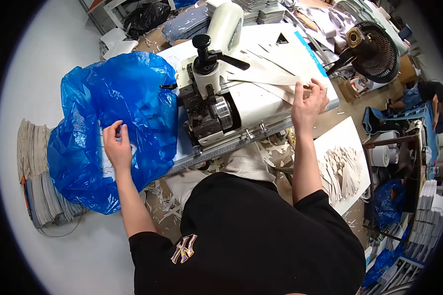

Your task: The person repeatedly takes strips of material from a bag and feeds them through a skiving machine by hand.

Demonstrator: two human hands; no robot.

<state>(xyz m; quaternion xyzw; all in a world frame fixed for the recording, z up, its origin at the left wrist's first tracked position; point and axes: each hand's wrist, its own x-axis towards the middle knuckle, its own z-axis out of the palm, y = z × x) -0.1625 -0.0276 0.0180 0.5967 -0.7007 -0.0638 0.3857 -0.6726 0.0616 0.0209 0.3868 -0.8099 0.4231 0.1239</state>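
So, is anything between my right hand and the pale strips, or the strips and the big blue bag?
Nothing visible blocks your right hand from the pale strips; the fingers are at one strip's end. Between the strips and the big blue bag stands the machine's head.

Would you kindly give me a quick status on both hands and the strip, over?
Left hand over blue bag, contact unclear. Right hand at end of strip, grip unclear. Other strips lie loose close by.

Two bare hands [118, 150] [308, 107], one bench machine [261, 109], one large blue bag [128, 78], one black fan [385, 56], one background person [430, 92]
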